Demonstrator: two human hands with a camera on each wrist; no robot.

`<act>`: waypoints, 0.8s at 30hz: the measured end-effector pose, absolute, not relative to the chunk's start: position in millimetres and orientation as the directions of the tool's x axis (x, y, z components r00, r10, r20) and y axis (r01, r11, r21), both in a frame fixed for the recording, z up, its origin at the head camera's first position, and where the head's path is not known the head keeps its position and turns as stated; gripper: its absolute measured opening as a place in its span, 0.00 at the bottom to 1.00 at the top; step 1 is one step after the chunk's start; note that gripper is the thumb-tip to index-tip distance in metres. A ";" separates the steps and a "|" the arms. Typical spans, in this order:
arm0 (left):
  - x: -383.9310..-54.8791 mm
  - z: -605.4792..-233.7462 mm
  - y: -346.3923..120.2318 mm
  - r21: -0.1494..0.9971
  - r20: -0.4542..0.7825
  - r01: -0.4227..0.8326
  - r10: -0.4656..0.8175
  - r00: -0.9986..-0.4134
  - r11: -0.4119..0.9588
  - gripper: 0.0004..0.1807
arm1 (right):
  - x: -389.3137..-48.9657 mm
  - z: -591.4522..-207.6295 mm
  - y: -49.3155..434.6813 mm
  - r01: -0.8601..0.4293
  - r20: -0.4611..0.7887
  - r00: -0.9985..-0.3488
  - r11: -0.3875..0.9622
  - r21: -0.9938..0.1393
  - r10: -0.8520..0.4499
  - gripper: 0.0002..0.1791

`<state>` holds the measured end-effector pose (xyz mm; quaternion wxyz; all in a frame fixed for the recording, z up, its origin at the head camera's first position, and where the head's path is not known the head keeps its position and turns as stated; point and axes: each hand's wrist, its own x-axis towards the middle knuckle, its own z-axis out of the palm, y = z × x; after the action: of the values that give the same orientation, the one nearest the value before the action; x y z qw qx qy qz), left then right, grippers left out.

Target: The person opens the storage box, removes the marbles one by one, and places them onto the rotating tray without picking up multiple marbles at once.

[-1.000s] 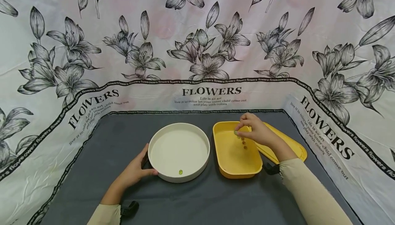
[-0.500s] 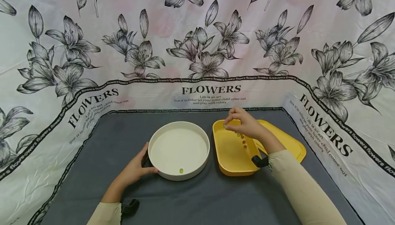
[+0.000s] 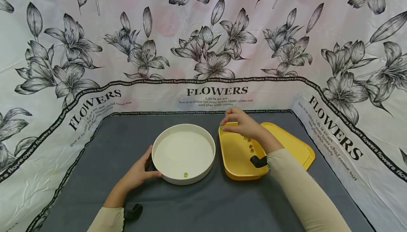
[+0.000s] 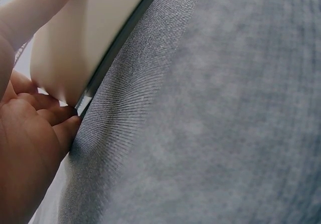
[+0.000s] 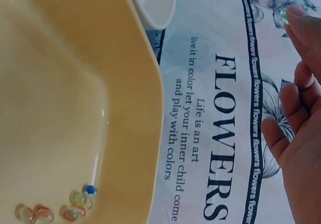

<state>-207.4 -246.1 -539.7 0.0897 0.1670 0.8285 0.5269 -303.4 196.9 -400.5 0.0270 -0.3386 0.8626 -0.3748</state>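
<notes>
My left hand [image 3: 138, 172] holds the left side of a round cream dish [image 3: 178, 150], thumb and fingers against its outer wall. Near the front of that dish lies a yellow-green marble [image 3: 186, 174]. Above the far left corner of a yellow rectangular container [image 3: 235, 161], my right hand [image 3: 246, 126] pinches a green glass marble [image 5: 284, 16] between thumb and forefinger. Several clear marbles with coloured swirls [image 5: 42, 213] lie inside the container, with a blue one [image 5: 90, 190] among them. In the right wrist view the other right-hand fingers are loosely bent.
A yellow lid [image 3: 295, 143] lies to the right of the container, partly hidden behind it and my right arm. Grey cloth [image 3: 190, 210] covers the table. Floral fabric [image 3: 216, 41] rises behind. The dish and container stand side by side with a narrow gap.
My right hand has moved left across the container with the marble pinched, from above the other marbles to the far left corner. My left hand stays on the dish.
</notes>
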 end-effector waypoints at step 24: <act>-209.6 -539.2 -249.5 0.899 0.022 0.178 0.367 -0.930 0.399 0.72 | -335.6 -412.2 137.1 -0.620 0.203 -0.714 0.470 -0.628 -0.671 0.05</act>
<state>-209.6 -249.5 -539.2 0.0899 0.1639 0.8315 0.5232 -335.6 137.1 -412.2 0.0360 -0.3767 0.8566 -0.3509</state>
